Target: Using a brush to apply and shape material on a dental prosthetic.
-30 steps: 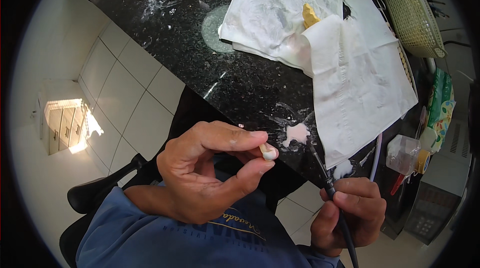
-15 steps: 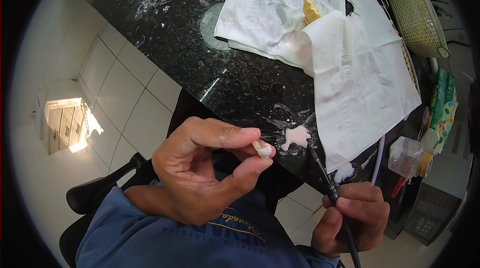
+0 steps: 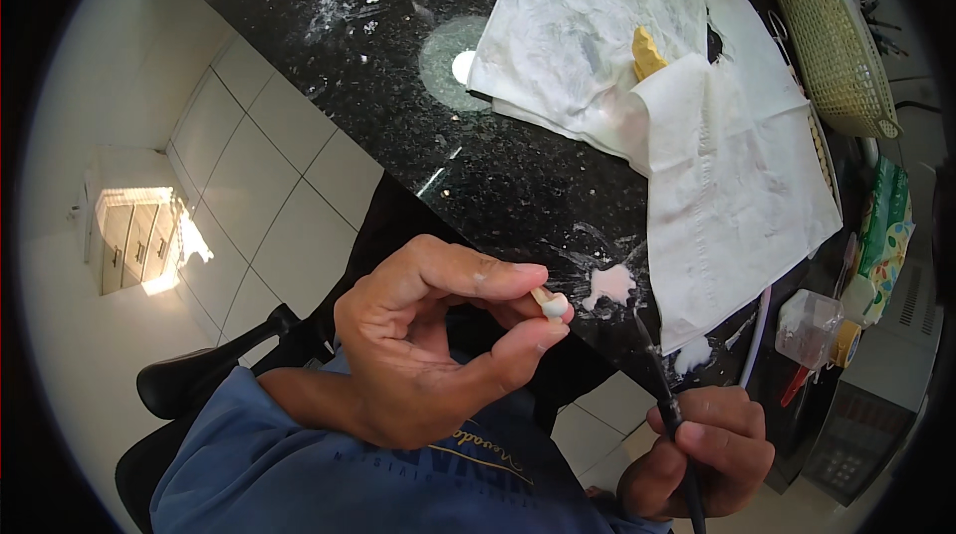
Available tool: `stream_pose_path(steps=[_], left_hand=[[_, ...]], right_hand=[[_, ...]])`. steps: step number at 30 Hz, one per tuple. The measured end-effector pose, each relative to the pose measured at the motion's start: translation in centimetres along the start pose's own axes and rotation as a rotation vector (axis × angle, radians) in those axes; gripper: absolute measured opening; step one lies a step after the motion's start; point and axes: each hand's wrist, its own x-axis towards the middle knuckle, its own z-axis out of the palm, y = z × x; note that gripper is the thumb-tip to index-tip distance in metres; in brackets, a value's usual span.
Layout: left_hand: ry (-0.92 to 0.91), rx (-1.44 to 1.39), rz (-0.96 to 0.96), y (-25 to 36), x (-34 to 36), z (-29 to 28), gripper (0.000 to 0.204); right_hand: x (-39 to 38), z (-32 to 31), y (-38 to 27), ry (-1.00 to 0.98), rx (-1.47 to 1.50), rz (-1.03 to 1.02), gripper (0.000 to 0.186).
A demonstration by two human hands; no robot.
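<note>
My left hand [image 3: 438,335] pinches a small tooth-shaped piece [image 3: 551,306], white and cream, between thumb and fingers in front of the counter's edge. The fingertips hide part of it. Lower right, my right hand [image 3: 712,444] grips a slim black brush [image 3: 659,375] like a pen. Its dark, pointed tip is directed up and left, close to a pale pink puddle of paste [image 3: 609,286] on the black counter. A separate white patch of paste [image 3: 692,355] lies just right of the brush.
White paper towels [image 3: 732,186] cover part of the speckled black counter [image 3: 368,106], with a yellow piece [image 3: 647,53] on them. At the right are a woven basket [image 3: 836,56], a green packet [image 3: 886,235] and a clear jar [image 3: 809,327]. A chair armrest [image 3: 214,360] is at left.
The whole view has shifted, so counter and hands appear slightly further right. Both hands keep their grips, and the brush tip stays near the pink paste.
</note>
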Motion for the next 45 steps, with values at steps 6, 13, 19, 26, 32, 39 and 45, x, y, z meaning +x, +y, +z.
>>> stream_pose_path(steps=[6,13,19,26,32,39,45], left_hand=[[0.031,-0.044,-0.037,0.0,-0.1,0.2,0.03],[0.057,-0.08,-0.03,-0.3,-0.3,0.4,0.029],[0.088,-0.091,-0.023,-0.5,-0.3,0.6,0.028],[0.098,-0.096,-0.021,-0.5,-0.4,0.6,0.028],[0.105,-0.095,-0.013,-0.6,-0.4,0.6,0.028],[0.119,-0.107,-0.018,-0.6,-0.5,0.7,0.029],[0.121,-0.111,-0.014,-0.6,-0.4,0.7,0.029]], right_hand=[[0.8,1.5,-0.2,-0.005,0.352,-0.076,0.028],[-0.2,4.1,-0.3,0.053,0.378,-0.015,0.027],[-0.7,4.1,-0.7,0.057,0.314,0.013,0.032],[-0.6,4.1,-0.3,0.039,0.309,-0.017,0.03],[-0.8,4.2,-0.5,0.074,0.313,-0.021,0.029],[-0.5,4.2,-0.1,0.05,0.326,-0.047,0.029],[-0.7,4.2,-0.5,0.055,0.335,-0.027,0.028]])
